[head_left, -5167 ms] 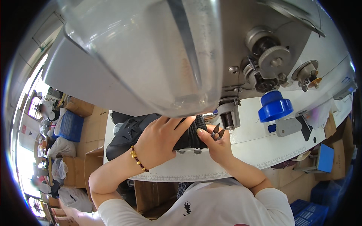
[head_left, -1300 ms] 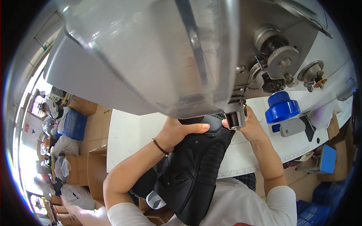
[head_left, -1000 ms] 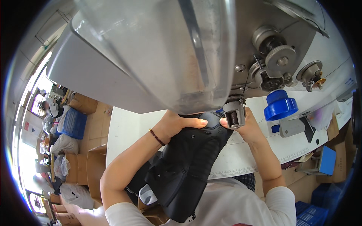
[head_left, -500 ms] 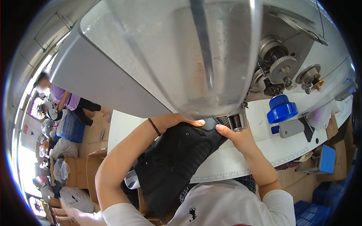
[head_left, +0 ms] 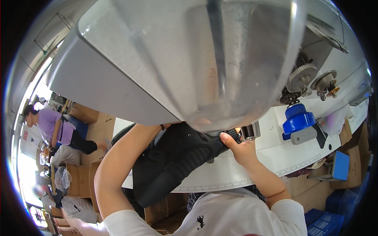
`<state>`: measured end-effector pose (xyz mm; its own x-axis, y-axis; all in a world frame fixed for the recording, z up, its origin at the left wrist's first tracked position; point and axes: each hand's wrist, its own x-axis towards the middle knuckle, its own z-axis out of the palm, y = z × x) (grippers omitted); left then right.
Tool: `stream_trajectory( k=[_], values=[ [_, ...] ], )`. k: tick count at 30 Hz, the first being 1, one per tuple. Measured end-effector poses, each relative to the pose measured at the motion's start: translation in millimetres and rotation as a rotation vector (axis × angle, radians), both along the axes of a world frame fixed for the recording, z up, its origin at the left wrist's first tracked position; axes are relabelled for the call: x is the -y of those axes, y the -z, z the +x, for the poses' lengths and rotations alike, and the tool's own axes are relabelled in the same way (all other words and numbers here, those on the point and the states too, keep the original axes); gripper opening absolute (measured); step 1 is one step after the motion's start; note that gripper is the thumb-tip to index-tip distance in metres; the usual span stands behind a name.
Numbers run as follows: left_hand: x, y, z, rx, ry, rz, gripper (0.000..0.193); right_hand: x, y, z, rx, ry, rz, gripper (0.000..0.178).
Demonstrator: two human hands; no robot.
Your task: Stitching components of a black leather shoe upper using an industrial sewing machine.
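Closest of all is the person's white shirt (head_left: 236, 212), low in the view. Just past it, a thick black padded piece (head_left: 173, 161) lies across the edge of the white surface (head_left: 275, 157) and hangs down over it. The right hand (head_left: 240, 147) pinches the far end of the black piece – the thumb is on top, the fingers tucked under. The left arm reaches up beside it, but the left hand is hidden behind the big grey sewing machine (head_left: 177, 63), so I cannot tell how it is held. A small metal part (head_left: 250, 132) sits just by the right hand. Farther off stand a blue cap (head_left: 298, 118), brown boxes (head_left: 84, 114) – and a person in a purple top (head_left: 49, 126).
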<state>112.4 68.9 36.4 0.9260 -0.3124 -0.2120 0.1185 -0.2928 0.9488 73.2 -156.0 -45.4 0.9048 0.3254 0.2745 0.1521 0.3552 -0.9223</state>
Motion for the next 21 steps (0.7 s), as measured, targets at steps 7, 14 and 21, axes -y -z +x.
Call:
stream_trajectory(
  k=[7, 14, 21],
  values=[
    [-4, -6, 3, -0.030, -0.031, 0.090, 0.040, -9, 2, -6, 0.032, 0.099, 0.057, 0.021],
    [-6, -7, 5, -0.052, -0.025, 0.153, 0.039, -15, -3, -12, -0.009, 0.168, 0.037, 0.020],
    [-4, -13, 4, -0.055, -0.004, 0.215, 0.038, -24, -5, -16, -0.042, 0.190, 0.014, 0.016]
  ],
)
